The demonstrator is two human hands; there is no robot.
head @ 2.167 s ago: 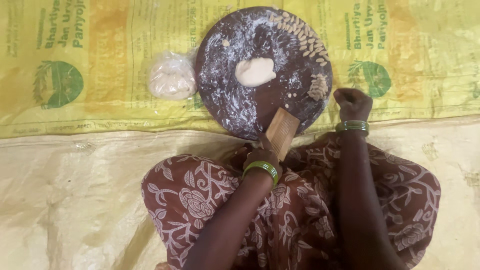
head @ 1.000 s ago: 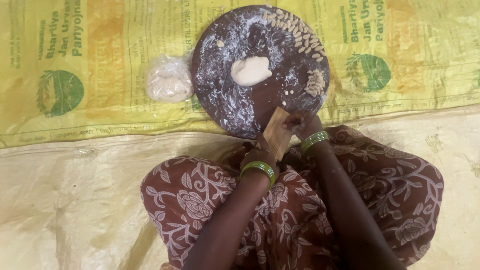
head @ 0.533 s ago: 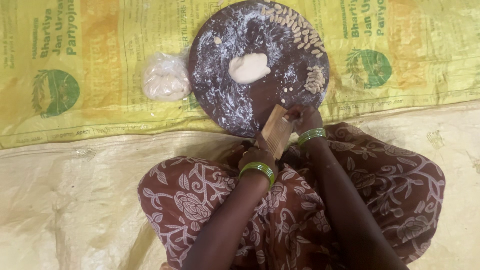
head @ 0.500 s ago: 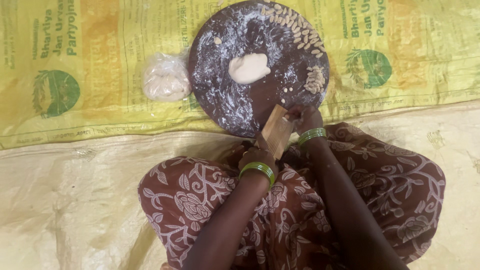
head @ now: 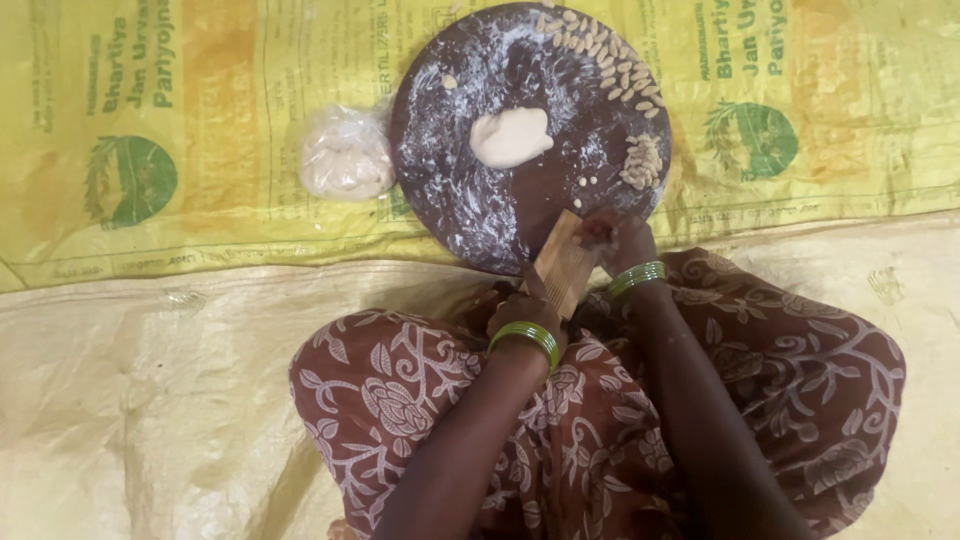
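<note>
Leaning against the near rim of a round dark board (head: pixel 470 215), a small ridged wooden paddle (head: pixel 562 268) is clasped at its lower end by the left hand (head: pixel 522 312), grip closed around it. The right hand (head: pixel 620 240) presses its fingertips onto the paddle's upper edge; whether they pinch anything cannot be told. A dough lump (head: pixel 510 136) lies mid-board, small shaped dough pieces (head: pixel 612 62) along the far rim. A bagged dough ball (head: pixel 346 155) sits just left, on yellow sacking (head: pixel 160 150).
</note>
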